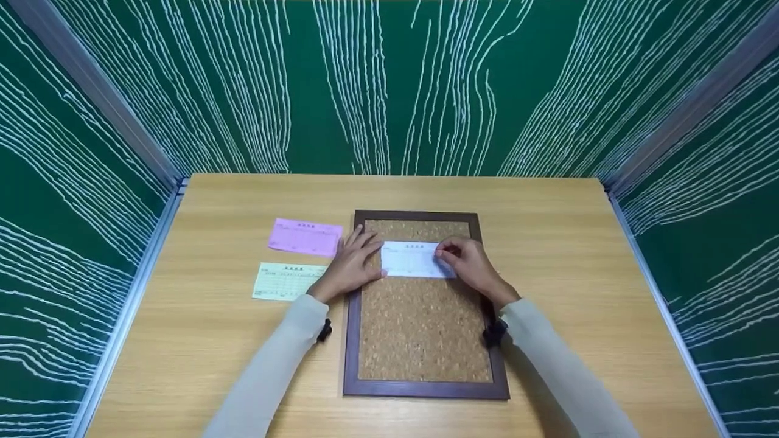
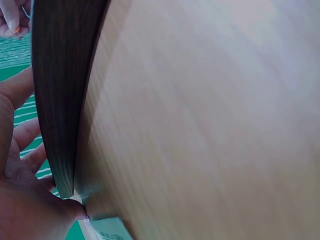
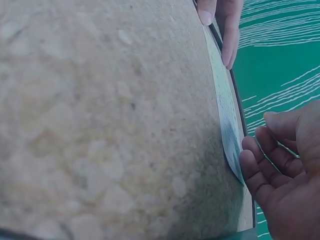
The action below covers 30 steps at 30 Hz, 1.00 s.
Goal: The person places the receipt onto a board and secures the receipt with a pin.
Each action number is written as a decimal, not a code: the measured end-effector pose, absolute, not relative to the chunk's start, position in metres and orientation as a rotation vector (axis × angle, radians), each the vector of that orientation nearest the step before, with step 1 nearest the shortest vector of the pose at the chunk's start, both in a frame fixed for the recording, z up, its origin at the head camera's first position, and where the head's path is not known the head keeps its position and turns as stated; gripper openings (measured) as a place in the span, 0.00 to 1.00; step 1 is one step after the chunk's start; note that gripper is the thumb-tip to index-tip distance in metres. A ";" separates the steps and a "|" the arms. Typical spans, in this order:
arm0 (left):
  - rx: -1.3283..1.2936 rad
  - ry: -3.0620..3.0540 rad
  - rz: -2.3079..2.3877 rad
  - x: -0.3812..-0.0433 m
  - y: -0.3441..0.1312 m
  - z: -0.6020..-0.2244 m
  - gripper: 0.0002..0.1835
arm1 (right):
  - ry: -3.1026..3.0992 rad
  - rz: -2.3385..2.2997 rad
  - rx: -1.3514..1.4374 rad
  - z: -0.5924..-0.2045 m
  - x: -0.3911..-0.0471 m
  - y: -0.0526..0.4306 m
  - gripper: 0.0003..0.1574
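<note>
White slip (image 1: pixel 411 260) on framed cork board (image 1: pixel 426 331)

The paper lies across the board's upper half. The left hand (image 1: pixel 353 266), fingers spread, touches its left edge. At its right side, the right hand (image 1: pixel 471 264) pinches a small orange piece (image 2: pixel 17 30) between thumb and fingertips. Left of the board, a pink slip (image 1: pixel 304 237) and a partly covered green slip (image 1: pixel 286 283) lie on the counter (image 1: pixel 578 274).
</note>
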<state>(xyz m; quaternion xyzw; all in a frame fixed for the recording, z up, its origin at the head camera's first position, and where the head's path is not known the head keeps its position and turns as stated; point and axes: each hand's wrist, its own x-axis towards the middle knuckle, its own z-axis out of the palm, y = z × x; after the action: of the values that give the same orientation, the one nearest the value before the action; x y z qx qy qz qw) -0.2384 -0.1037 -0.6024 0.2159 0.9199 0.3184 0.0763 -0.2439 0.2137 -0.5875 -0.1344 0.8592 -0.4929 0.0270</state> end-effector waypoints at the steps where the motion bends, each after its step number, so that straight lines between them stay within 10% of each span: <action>1: 0.647 2.757 0.959 -0.238 -0.104 -0.602 0.42 | 2.650 -1.514 -0.412 -0.587 -0.245 0.213 0.05; 30: 0.676 2.783 0.950 -0.240 -0.104 -0.605 0.42 | 2.628 -1.412 -0.350 -0.583 -0.261 0.201 0.07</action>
<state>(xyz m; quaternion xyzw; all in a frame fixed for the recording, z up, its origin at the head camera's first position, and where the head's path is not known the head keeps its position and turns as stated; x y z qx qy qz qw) -0.2401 -0.1040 -0.6051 0.2236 0.9206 0.3142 0.0620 -0.2609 0.2009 -0.5828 -0.1162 0.8729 -0.4688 0.0688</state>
